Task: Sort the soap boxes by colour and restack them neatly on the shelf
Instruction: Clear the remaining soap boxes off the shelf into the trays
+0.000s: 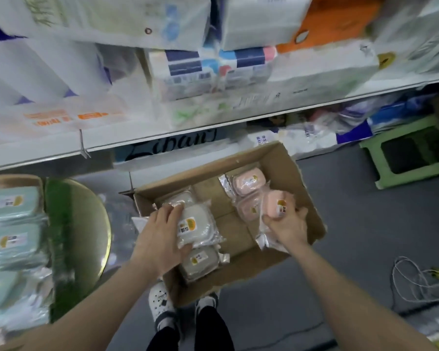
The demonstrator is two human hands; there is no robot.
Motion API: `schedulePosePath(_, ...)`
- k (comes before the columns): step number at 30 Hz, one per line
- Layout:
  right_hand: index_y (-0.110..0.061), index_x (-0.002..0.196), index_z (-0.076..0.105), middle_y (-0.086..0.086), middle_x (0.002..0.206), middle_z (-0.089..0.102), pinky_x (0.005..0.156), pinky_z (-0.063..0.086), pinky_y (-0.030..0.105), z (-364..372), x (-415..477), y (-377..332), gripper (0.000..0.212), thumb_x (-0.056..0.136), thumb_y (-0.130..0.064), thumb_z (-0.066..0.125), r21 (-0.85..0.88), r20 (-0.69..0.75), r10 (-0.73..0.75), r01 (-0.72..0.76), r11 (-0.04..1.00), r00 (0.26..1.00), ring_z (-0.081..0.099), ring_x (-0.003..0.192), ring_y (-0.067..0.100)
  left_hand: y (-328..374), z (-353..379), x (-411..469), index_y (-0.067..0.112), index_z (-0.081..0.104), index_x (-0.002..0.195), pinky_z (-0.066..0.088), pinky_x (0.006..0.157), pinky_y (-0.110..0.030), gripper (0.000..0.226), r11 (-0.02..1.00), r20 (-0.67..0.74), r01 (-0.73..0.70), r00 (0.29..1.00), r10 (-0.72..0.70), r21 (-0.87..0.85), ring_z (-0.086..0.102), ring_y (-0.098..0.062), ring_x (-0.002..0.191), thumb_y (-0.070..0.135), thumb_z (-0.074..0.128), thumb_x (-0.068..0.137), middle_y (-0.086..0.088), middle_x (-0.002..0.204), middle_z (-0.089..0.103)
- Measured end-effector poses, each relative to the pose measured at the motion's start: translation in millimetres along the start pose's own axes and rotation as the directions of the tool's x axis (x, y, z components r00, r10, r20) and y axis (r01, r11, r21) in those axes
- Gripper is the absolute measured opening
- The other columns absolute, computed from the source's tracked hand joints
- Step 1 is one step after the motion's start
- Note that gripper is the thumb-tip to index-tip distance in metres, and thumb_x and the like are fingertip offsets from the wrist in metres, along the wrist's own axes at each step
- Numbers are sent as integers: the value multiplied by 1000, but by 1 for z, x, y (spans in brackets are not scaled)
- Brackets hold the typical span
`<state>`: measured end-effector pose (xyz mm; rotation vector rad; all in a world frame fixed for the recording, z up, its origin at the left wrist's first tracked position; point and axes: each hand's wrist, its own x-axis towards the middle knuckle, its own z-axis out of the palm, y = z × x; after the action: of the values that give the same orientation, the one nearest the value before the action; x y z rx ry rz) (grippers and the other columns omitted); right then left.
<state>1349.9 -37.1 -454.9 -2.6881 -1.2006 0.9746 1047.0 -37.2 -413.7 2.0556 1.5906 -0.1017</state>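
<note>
Shelf (162, 138) above both hands: tissue packs, no soap seen on it yet. Cardboard box (302, 178) sits under both hands. Green soap boxes (10, 241) are grouped well left of the left hand (162, 231), which grips the top grey soap box (195, 221). Right hand (287, 224) clutches a pink soap box (276, 203), w/ more pink just beyond. Colours look approx. sorted; shelf restack prob. all left.
</note>
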Motion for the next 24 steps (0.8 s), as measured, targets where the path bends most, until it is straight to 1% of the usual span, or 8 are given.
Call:
schedulePosePath(7,-33,149,21,19,134,29,89,44,34,60,123,-22,87,80,-50,71,-51,108,78,-73,996,991,50,114,42,-4,62,55,15,30,147,37,107,-39,95,998,51,41,998,-44,41,42,-27,122,53,72,72,-8,137,42)
schedulePosePath(11,-23,147,22,21,134,28,94,43,40,90,167,-34,90,78,-53,71,-38,30,115,-114,993,993,47,116,43,-8,81,67,20,16,152,30,113,-35,100,997,66,77,995,-77,10,32,-20,130,58,67,76,-1,144,31)
schedulePosePath(14,-17,149,18,23,137,28,101,39,44,105,179,-34,93,80,-53,69,-65,35,97,-95,993,995,43,120,44,-13,87,70,21,11,153,23,114,-31,98,996,73,88,993,-90,27,28,-18,133,59,64,79,1,147,27)
schedulePosePath(16,-14,150,18,25,141,27,105,34,48,106,172,-32,92,82,-52,66,-157,4,50,-49,986,999,35,127,45,-15,86,69,21,13,152,23,114,-30,96,995,79,98,992,-100,27,28,-18,134,59,64,80,0,148,27)
schedulePosePath(19,-12,148,28,24,149,27,110,28,55,97,143,-33,77,87,-46,60,-343,-88,-220,178,922,972,23,139,43,-16,80,68,21,17,151,25,114,-31,96,993,78,114,990,-115,15,31,-18,133,59,66,78,-1,146,31)
schedulePosePath(20,-13,148,29,23,148,31,109,31,53,92,127,-38,72,90,-45,57,-313,-47,-310,281,907,950,29,137,42,-17,79,67,21,17,151,26,114,-32,96,993,76,121,990,-121,10,32,-19,133,58,67,78,-1,146,32)
schedulePosePath(22,-19,148,32,11,141,45,104,40,46,86,91,-52,66,94,-53,51,-16,194,-367,377,926,910,45,127,32,-16,73,66,20,17,151,26,114,-32,95,990,75,138,988,-138,3,32,-18,133,57,66,79,-1,145,32)
schedulePosePath(24,-31,148,31,-9,134,50,104,42,43,85,55,-70,78,85,-73,46,217,553,-317,234,948,771,51,121,16,-16,69,66,19,20,150,28,112,-32,93,990,56,142,988,-142,4,35,-19,131,55,68,78,-2,143,33)
